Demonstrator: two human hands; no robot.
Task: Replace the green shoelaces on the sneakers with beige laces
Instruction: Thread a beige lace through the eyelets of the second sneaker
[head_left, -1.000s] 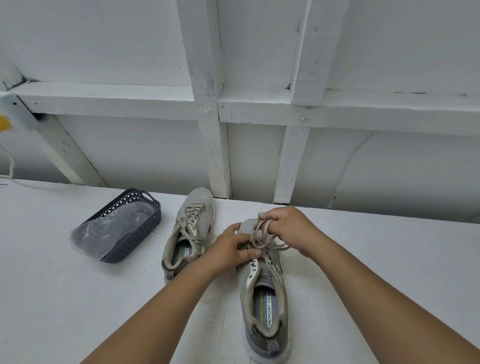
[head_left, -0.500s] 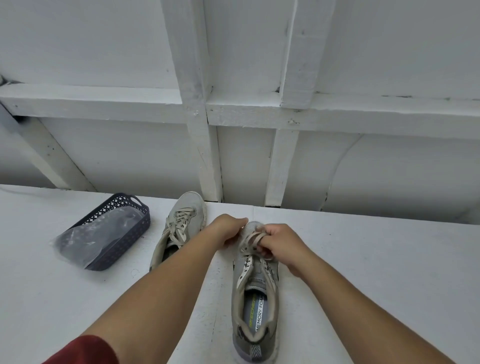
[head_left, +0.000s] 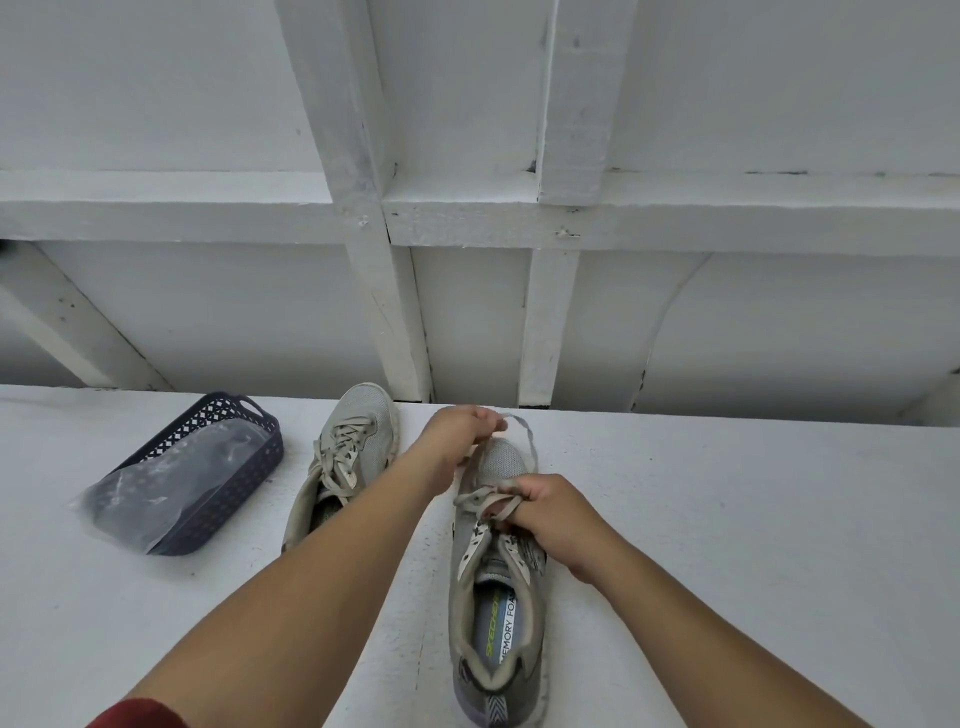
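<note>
Your left hand (head_left: 457, 431) pinches one end of the beige lace (head_left: 524, 434) beyond the toe of the near sneaker (head_left: 496, 587). Your right hand (head_left: 550, 512) has its grip curled around the crossed lace over the eyelets. You have two sneakers: the second sneaker (head_left: 345, 462) lies just to the left, already laced in beige. One dark basket (head_left: 208, 478) with one clear plastic bag (head_left: 156, 483) stands farther left. All rest on the white desk (head_left: 753, 519), before a white wall (head_left: 519, 156) of painted beams.
</note>
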